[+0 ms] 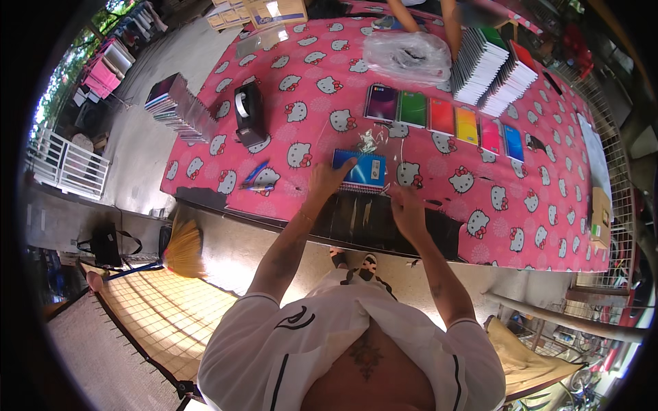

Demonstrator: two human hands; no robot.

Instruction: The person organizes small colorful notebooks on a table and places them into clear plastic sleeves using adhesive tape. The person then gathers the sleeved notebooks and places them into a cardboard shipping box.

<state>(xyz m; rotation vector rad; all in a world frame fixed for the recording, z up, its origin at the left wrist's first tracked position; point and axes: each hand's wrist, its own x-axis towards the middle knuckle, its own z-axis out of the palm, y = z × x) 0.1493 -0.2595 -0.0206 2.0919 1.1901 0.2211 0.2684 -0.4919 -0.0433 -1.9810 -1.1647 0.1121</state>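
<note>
A blue spiral notebook (363, 170) lies near the table's front edge, its coil toward me. My left hand (329, 179) grips its left side, the thumb resting on the cover. Crumpled clear plastic film (372, 141) sits just beyond the notebook. Right of the notebook, my right hand (409, 205) has its fingers drawn together near a bit of clear plastic; what they hold is too small to make out. A row of notebooks in purple, green (412, 109), red, yellow, pink and blue lies farther right.
On the pink patterned tablecloth (439, 181) stand a black tape dispenser (249, 115), a notebook stack (179, 109) at left and tall notebook stacks (478, 67) at back right. Pens (259, 178) lie front left. Clear plastic bags (408, 56) lie near another person's arms (450, 27) at the far side.
</note>
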